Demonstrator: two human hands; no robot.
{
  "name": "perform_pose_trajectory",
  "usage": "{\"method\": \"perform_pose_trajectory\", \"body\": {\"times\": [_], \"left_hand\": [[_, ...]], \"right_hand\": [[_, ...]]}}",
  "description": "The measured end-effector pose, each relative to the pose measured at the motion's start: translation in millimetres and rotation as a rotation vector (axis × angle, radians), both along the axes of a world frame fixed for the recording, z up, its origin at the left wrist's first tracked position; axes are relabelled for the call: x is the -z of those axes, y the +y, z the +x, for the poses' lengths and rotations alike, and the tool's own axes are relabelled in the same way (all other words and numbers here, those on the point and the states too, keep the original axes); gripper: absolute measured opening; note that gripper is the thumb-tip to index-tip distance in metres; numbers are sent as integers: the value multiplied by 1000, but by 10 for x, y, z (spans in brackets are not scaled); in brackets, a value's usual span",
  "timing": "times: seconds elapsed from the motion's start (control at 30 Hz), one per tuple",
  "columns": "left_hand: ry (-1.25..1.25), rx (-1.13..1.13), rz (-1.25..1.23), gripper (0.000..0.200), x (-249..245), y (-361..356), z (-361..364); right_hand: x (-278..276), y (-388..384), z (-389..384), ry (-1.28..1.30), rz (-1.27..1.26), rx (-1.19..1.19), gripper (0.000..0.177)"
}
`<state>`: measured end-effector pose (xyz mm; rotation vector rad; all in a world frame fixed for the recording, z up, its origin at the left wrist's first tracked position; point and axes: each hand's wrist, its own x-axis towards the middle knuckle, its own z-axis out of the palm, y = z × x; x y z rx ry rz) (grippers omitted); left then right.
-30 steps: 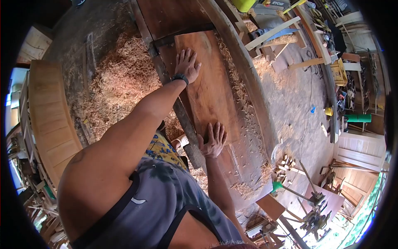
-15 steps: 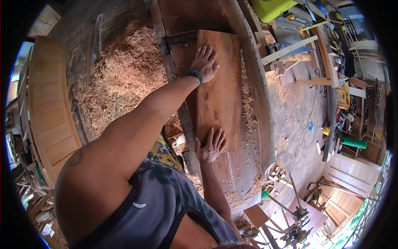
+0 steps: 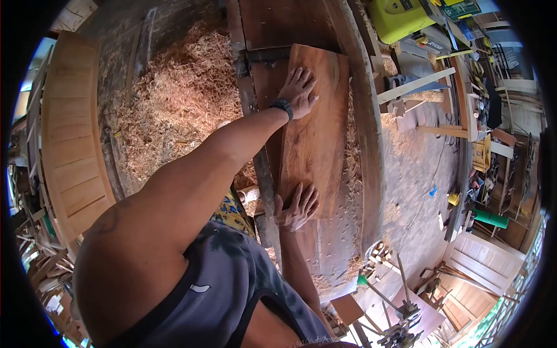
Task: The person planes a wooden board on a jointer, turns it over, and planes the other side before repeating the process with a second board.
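In the head view, the left arm [image 3: 203, 156] reaches out nearly straight from the shoulder and crosses the near edge of the bench [image 3: 336, 240]. The left hand [image 3: 300, 94] lies palm down on the board [image 3: 316, 139], toward its far end, with the fingers extended, slightly parted, and the thumb out to the right. The right arm [image 3: 299, 261] comes up from below, and the right hand [image 3: 296, 211] sits at the board's near end, by its left corner. Its fingers are straight and spread over the wood, the thumb pointing off to the left. Neither hand is curled around anything.

There is one board, lying lengthwise on the bench, with shavings along its right side. One dark wristband [image 3: 282, 107] is on the left wrist. One large heap of shavings [image 3: 180, 104] covers the floor left of the bench, and one panelled door [image 3: 72, 133] stands farther left. To the right are one green roll [image 3: 490, 218] and one blue scrap [image 3: 433, 191].

"RYOBI" can be read on a tool [image 3: 430, 43] at upper right, just beside a lime-green case [image 3: 400, 20] whose label is too small to read. The shirt [image 3: 226, 272] bears one white mark.
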<state>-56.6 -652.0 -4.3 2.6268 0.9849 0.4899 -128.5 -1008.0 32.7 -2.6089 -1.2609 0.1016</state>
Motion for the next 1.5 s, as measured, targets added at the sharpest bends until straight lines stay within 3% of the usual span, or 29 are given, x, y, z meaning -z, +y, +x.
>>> {"method": "perform_pose_trajectory", "body": {"times": [0.67, 0.93, 1.5], "left_hand": [[-33, -4, -1, 62, 22, 287, 23], [-34, 12, 30, 47, 77, 447, 44], [-48, 2, 58, 46, 92, 764, 80]], "right_hand": [[66, 265, 45, 29, -37, 8, 79], [52, 426, 52, 46, -51, 23, 78], [92, 734, 45, 47, -69, 31, 79]]}}
